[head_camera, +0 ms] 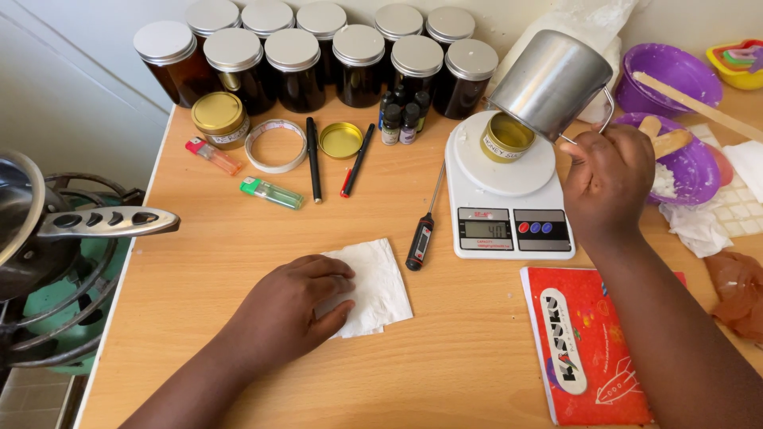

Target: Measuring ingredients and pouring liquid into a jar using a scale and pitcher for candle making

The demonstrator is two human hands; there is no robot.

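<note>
Steel pouring cup (548, 79): we judge it rigid, thin-walled, light when near empty, slick on its polished sides. The wire handle at its side is the sound grip; the wall may be hot, which we cannot tell. Our right hand (608, 179) has its fingers clenched on that handle, cup tilted mouth-down just above the small gold tin (506, 137). The tin sits on the white scale (505, 187), upright, yellowish inside, light and easy to nudge. Cup looks brushed silver, tapered, unmarked. Our left hand (298, 306) lies flat, fingers released, pressing a white paper napkin (373, 286) on the wooden surface (477, 342).
</note>
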